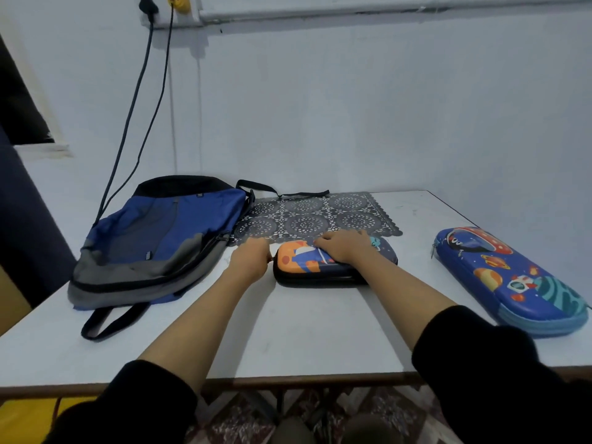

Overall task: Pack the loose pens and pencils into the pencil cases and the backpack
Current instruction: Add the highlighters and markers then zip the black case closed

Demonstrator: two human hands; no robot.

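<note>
A dark pencil case (307,262) with an orange cartoon lid lies in the middle of the white table (288,334). My right hand (344,246) lies on top of its lid, fingers curved over it. My left hand (251,259) is at the case's left end, its fingers curled at the zip corner; what they pinch is hidden. A second, blue space-print pencil case (509,280) lies closed at the right. A blue and grey backpack (157,241) lies flat at the left. No loose pens or pencils show.
A dark lace placemat (320,216) lies behind the middle case. The backpack's strap (105,322) trails toward the front edge of the table. Cables (141,100) hang down the wall at the back left.
</note>
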